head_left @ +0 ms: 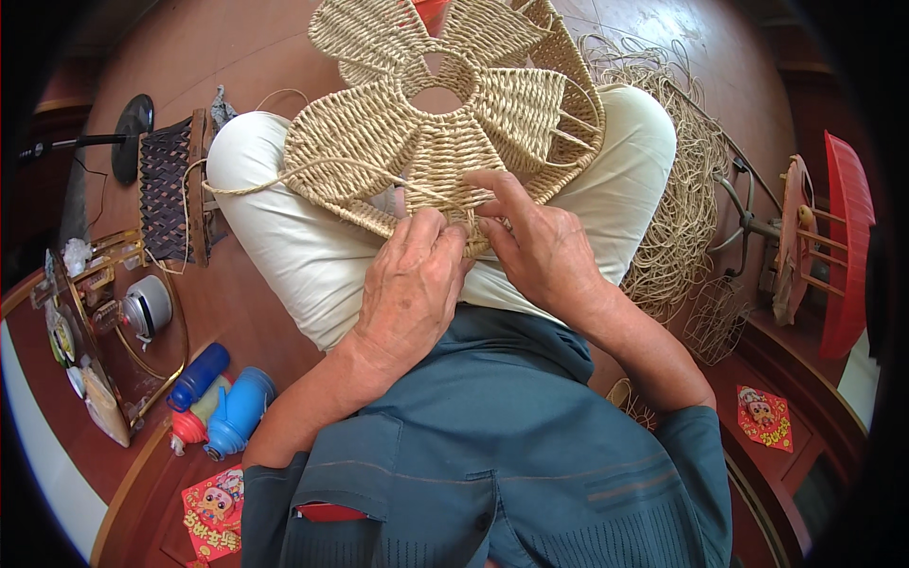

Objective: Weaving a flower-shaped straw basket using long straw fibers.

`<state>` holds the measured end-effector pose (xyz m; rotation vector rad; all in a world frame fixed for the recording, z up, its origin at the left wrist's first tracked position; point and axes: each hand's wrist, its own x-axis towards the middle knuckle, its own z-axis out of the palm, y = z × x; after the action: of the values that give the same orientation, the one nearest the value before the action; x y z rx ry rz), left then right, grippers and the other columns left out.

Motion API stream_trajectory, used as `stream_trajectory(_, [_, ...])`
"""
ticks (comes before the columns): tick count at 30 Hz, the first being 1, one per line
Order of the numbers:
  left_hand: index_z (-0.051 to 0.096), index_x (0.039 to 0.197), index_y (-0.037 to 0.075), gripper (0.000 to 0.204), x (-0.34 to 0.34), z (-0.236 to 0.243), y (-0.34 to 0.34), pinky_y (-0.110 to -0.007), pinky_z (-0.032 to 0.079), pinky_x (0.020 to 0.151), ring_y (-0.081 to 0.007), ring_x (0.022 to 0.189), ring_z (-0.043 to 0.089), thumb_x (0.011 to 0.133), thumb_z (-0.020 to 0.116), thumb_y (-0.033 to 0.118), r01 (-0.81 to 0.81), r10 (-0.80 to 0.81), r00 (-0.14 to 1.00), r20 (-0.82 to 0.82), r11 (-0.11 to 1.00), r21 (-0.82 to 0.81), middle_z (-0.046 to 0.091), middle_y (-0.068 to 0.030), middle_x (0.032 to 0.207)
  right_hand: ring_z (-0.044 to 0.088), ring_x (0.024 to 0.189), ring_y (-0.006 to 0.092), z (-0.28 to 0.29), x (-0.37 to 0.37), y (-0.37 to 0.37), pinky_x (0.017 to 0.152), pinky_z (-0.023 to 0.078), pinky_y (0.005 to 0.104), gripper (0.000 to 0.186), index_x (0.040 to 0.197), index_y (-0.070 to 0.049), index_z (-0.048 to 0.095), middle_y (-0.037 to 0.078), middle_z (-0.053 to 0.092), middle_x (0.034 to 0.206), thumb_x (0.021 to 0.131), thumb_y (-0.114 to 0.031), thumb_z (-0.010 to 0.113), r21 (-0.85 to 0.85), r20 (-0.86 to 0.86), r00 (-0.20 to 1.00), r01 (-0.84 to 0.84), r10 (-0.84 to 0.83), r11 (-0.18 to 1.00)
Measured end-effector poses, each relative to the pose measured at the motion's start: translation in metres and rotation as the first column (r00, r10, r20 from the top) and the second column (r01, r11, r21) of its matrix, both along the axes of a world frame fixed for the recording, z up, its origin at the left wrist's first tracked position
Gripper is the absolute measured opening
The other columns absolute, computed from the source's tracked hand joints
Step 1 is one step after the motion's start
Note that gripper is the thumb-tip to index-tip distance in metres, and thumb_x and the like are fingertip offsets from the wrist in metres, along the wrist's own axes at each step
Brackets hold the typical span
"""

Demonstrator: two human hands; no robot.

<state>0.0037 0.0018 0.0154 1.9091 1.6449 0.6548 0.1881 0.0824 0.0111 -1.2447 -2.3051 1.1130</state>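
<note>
A woven straw-coloured piece (350, 142) with petal-shaped panels round a central hole rests across my lap. My left hand (407, 284) has its fingers curled on the piece's near edge, gripping it, with the fingertips partly hidden. Just to its right my right hand (540, 256) touches the same weave, index finger raised and apart from the thumb. A loose cord (312, 166) runs over the weave toward the left.
Left are a dark woven panel (161, 189), black stand (133, 133), steel pot (151, 303) and blue flasks (237, 412). Right are heaped cord (663, 218) and a red stool (843, 246). My white-trousered knees (246, 161) flank the piece.
</note>
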Motion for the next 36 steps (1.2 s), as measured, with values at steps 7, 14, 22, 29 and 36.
stream_trajectory(7, [0.072, 0.118, 0.000, 0.030, -0.002, -0.014, -0.001, -0.049, 0.053, 0.085, -0.0359, 0.099, 0.065, 0.089, 0.079, 0.002, -0.018, 0.019, 0.999, 0.043, 0.999, -0.041, 0.060, -0.0132, 0.107, 0.074, 0.082, 0.0485, -0.012, -0.011, -0.007, 0.071, 0.056, 0.0579, 0.065, 0.160, -0.015, 0.045, 0.022, 0.071, 0.083, 0.099, 0.003, 0.061, -0.181, -0.046, 0.997, 0.059, -0.068, 0.982])
stream_trajectory(14, [0.073, 0.119, 0.001, 0.032, 0.003, -0.019, -0.004, -0.048, 0.053, 0.085, -0.0350, 0.097, 0.065, 0.087, 0.081, 0.003, -0.070, 0.068, 0.996, 0.063, 0.997, 0.025, 0.062, -0.0129, 0.105, 0.074, 0.085, 0.0466, -0.016, -0.011, -0.015, 0.073, 0.057, 0.0572, 0.069, 0.160, -0.015, 0.045, 0.018, 0.073, 0.093, 0.097, 0.004, 0.063, -0.140, -0.072, 0.987, 0.135, -0.146, 0.981])
stream_trajectory(22, [0.073, 0.118, 0.002, 0.039, 0.004, -0.016, -0.009, -0.046, 0.053, 0.085, -0.0335, 0.095, 0.064, 0.082, 0.088, 0.005, -0.121, 0.113, 0.991, 0.075, 0.987, 0.109, 0.063, -0.0118, 0.104, 0.056, 0.074, 0.0024, -0.030, -0.011, -0.039, 0.061, 0.046, 0.0220, 0.037, 0.134, -0.003, 0.053, 0.004, 0.068, 0.103, 0.098, 0.002, 0.062, -0.537, -0.503, 0.662, 0.264, -0.555, 0.801])
stream_trajectory(29, [0.072, 0.121, 0.004, 0.041, 0.009, -0.004, -0.004, -0.045, 0.055, 0.084, -0.0330, 0.098, 0.067, 0.083, 0.087, 0.004, -0.117, 0.100, 0.990, 0.095, 0.975, 0.191, 0.066, -0.0122, 0.110, 0.044, 0.067, -0.0011, -0.001, 0.032, -0.020, 0.054, 0.031, 0.0183, 0.030, 0.122, -0.008, 0.057, -0.004, 0.060, 0.095, 0.095, -0.003, 0.068, -0.833, -0.391, 0.658, 0.045, -0.644, 0.552])
stream_trajectory(36, [0.074, 0.115, 0.005, 0.027, 0.023, -0.022, 0.012, -0.044, 0.055, 0.082, -0.0328, 0.092, 0.069, 0.089, 0.081, 0.001, -0.058, 0.018, 0.986, 0.163, 0.969, 0.242, 0.070, -0.0114, 0.097, 0.035, 0.052, -0.0011, 0.003, 0.097, 0.010, 0.044, 0.026, 0.0194, 0.019, 0.103, -0.015, 0.055, -0.011, 0.047, 0.072, 0.096, -0.002, 0.067, -0.789, -0.416, 0.546, 0.181, -0.727, 0.587])
